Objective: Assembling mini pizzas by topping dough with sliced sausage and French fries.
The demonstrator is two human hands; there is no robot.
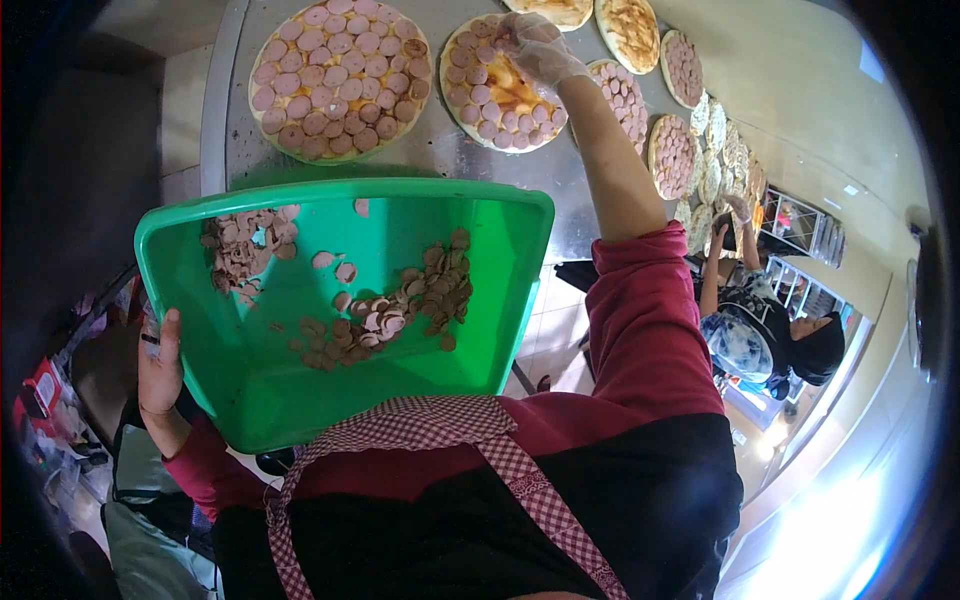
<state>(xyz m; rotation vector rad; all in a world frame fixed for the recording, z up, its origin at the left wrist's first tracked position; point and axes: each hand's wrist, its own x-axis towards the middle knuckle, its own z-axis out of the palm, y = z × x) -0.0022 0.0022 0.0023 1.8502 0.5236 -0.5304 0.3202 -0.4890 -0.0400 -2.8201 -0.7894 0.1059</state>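
Head view of pizza topping at a steel worktable. The left hand grips the rim of a green plastic tray, thumb over the edge and the other fingers hidden beneath it; the tray is tilted against the person's body. Sliced sausage rounds lie loose in the tray in a band to the right of that thumb, with a smaller heap in the tray's far left corner. The right hand, in a thin clear glove, reaches out over a partly topped pizza base; its fingers are bunched and narrow, tips down at the far rim of the base. Whether a slice is pinched between them cannot be told.

Progress, as judged: the fully covered pizza, to the left of the gloved fingers, looks finished. The base under the fingers carries slices round most of its edge, with a bare sauced centre to be filled. Further pizzas to the right are covered; two at the far edge show none. A second person works at the far end of the row.
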